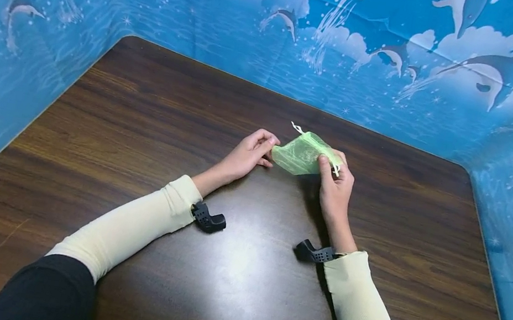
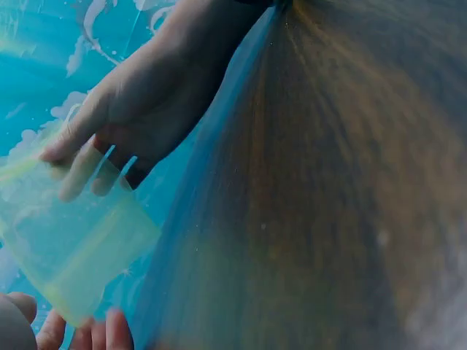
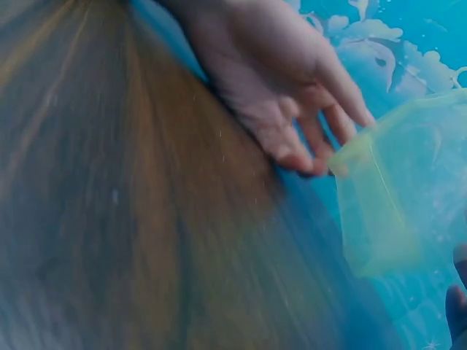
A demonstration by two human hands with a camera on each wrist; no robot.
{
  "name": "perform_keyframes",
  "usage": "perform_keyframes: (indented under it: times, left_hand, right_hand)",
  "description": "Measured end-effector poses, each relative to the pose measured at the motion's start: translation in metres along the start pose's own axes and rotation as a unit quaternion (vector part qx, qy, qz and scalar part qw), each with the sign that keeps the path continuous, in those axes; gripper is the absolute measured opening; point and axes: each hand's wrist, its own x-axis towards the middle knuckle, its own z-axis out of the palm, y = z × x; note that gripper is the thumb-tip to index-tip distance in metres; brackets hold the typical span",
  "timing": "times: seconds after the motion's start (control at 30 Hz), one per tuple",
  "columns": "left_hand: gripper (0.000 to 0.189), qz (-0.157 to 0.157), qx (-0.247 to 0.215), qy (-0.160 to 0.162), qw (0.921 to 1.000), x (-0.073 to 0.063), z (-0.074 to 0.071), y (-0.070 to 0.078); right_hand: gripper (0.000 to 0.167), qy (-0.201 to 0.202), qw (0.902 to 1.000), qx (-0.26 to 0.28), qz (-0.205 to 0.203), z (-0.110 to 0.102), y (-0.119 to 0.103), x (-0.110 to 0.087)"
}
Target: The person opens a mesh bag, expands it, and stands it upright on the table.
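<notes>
A sheer light-green drawstring pouch [image 1: 301,155] spans the gap between both hands above the dark table, looking flat and see-through. My right hand [image 1: 337,187] grips it by the gathered end, thumb on the near face and fingers behind. White cord ends [image 1: 336,170] stick out beside that thumb, and another cord loop [image 1: 296,128] stands out at the far edge. At the opposite corner, my left hand [image 1: 248,154] pinches the pouch between thumb and fingertips. The right wrist view shows the left hand [image 3: 284,87] with fingertips at the pouch corner [image 3: 379,211].
Under both arms lies a dark wood-grain table [image 1: 168,112] with a bright glare spot in front. Blue curtains [image 1: 237,28] printed with dolphins and clouds stand around its back and sides. Black wrist cameras [image 1: 209,218] sit at the cuffs of pale sleeves [image 1: 134,230].
</notes>
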Motion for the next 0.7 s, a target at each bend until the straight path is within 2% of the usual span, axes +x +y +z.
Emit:
perform_keyframes:
  times: [0.07, 0.13, 0.2, 0.3, 0.37, 0.47, 0.5, 0.57, 0.6, 0.7]
  left_hand:
    - [0.035, 0.026, 0.086, 0.019, 0.9957, -0.002, -0.005, 0.0]
    - [0.032, 0.059, 0.16, 0.043, 0.9844, -0.004, -0.009, 0.0]
    - [0.029, 0.103, 0.196, 0.063, 0.9732, -0.005, -0.013, 0.005]
    - [0.024, 0.196, 0.221, 0.073, 0.9526, -0.005, -0.017, 0.023]
    - [0.024, 0.252, 0.25, 0.048, 0.9336, -0.006, -0.018, 0.041]
    - [0.029, 0.307, 0.332, -0.013, 0.8916, -0.005, -0.016, 0.066]
    - [0.031, 0.315, 0.361, -0.034, 0.8772, -0.003, -0.015, 0.073]
    - [0.034, 0.312, 0.411, -0.066, 0.8539, -0.001, -0.014, 0.083]
    - [0.035, 0.307, 0.428, -0.079, 0.8461, 0.001, -0.014, 0.086]
    - [0.032, 0.287, 0.459, -0.096, 0.8354, 0.004, -0.014, 0.091]
  right_hand:
    - [0.023, -0.01, 0.9998, -0.016, 0.004, 0.003, -0.006, 0.0]
    - [0.024, -0.021, 0.9992, -0.035, 0.006, 0.006, -0.015, -0.002]
    - [0.024, -0.029, 0.9983, -0.051, 0.009, 0.008, -0.024, -0.004]
    - [0.024, -0.032, 0.9968, -0.072, 0.012, 0.009, -0.032, -0.009]
    - [0.022, -0.032, 0.9959, -0.083, 0.013, 0.007, -0.035, -0.01]
    - [0.021, -0.033, 0.9953, -0.091, 0.007, 0.004, -0.038, -0.009]
    - [0.02, -0.037, 0.995, -0.093, 0.004, 0.003, -0.038, -0.007]
    - [0.02, -0.046, 0.9942, -0.096, -0.005, 0.002, -0.04, -0.003]
    - [0.02, -0.052, 0.9939, -0.097, -0.01, 0.001, -0.041, -0.001]
    - [0.019, -0.069, 0.9925, -0.1, -0.014, 0.0, -0.043, 0.003]
